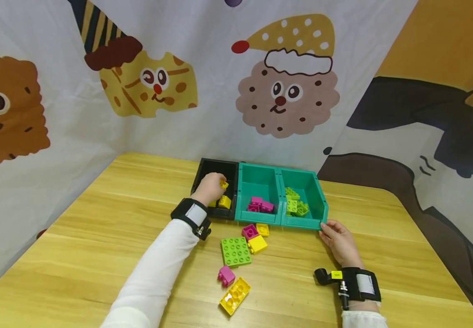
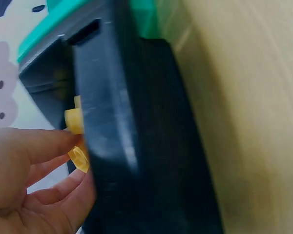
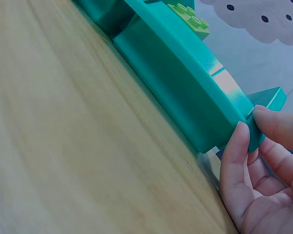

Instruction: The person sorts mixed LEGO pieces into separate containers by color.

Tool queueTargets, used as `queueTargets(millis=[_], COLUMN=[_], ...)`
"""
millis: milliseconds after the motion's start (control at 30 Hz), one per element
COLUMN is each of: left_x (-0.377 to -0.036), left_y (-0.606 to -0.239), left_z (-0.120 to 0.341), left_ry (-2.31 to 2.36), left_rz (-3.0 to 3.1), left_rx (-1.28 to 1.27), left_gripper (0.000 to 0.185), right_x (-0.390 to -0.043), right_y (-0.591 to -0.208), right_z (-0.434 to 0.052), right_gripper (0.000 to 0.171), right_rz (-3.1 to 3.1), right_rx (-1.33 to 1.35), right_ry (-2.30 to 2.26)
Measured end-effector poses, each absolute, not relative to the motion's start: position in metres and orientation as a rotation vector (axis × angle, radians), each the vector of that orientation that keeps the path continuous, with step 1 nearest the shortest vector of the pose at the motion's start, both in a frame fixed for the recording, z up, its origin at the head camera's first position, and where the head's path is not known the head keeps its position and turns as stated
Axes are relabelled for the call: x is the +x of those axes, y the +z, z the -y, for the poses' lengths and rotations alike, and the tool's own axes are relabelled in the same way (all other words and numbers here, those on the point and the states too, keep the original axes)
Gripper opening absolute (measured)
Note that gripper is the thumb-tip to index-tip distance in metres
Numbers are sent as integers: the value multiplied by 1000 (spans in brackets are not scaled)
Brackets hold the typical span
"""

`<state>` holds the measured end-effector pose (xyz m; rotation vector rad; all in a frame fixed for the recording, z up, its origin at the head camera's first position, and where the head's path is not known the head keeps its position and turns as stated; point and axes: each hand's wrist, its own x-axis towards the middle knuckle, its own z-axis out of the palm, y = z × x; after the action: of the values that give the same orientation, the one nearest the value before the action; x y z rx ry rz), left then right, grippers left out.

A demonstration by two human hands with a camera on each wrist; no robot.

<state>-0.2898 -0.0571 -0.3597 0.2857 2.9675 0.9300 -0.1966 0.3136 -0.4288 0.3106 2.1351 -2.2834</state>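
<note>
My left hand reaches into the black bin and pinches a yellow toy brick between thumb and fingers. In the left wrist view the black bin's wall partly hides this yellow brick. Below the hand, another yellow brick lies in the bin. At the front right corner of the right-hand teal bin, my right hand pinches the rim between thumb and fingers. That bin holds several lime green bricks.
The middle teal bin holds several magenta bricks. In front of the bins lie a green square brick, magenta bricks and several yellow bricks on the wooden table. A printed cloth hangs behind.
</note>
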Motion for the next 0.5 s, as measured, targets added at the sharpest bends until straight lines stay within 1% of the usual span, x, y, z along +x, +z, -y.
queueTargets(millis=[67, 133, 500], left_x=[-291, -292, -300], left_y=[-363, -367, -382], left_z=[58, 59, 63], left_ry=[912, 887, 848], left_rz=[-2959, -2951, -2884], left_rx=[269, 258, 176], left_gripper=[32, 32, 34], right_x=[-197, -193, -193], right_y=[-428, -422, -422], right_z=[-313, -308, -309], right_gripper=[3, 6, 7], right_rz=[-2130, -2134, -2117], right_rx=[301, 319, 332], right_ry=[-2290, -2281, -2291])
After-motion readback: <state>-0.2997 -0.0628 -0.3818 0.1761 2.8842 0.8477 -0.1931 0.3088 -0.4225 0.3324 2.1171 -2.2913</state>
